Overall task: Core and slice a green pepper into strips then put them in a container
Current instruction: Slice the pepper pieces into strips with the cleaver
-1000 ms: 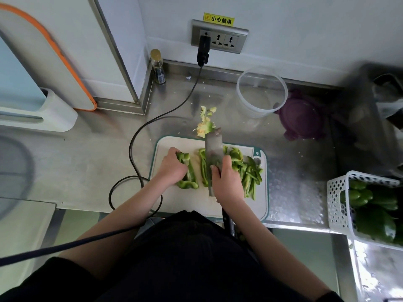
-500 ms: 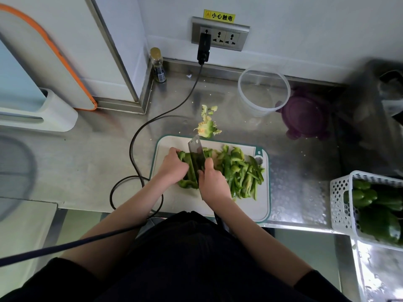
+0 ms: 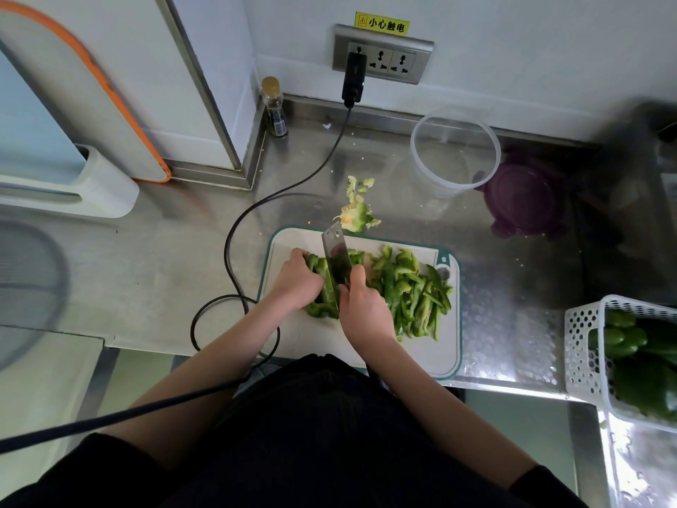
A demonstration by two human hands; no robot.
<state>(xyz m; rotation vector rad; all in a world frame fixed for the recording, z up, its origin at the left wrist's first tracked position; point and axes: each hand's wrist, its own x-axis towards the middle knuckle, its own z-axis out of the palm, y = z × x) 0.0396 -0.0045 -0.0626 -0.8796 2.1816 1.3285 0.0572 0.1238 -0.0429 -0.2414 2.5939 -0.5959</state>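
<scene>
**Green pepper being cut into strips on the board**

Head view: glossy green pepper is lying on the pale plastic cutting board, pinned by the left hand with fingers curled over it. The right hand is gripping the cleaver, its flat steel blade standing against the left knuckles. Tucked fingertips and even, narrow cuts would serve best. Cut strips are lying heaped just to the right. The clear round container is waiting on the steel worktop, near the ragged core.
</scene>
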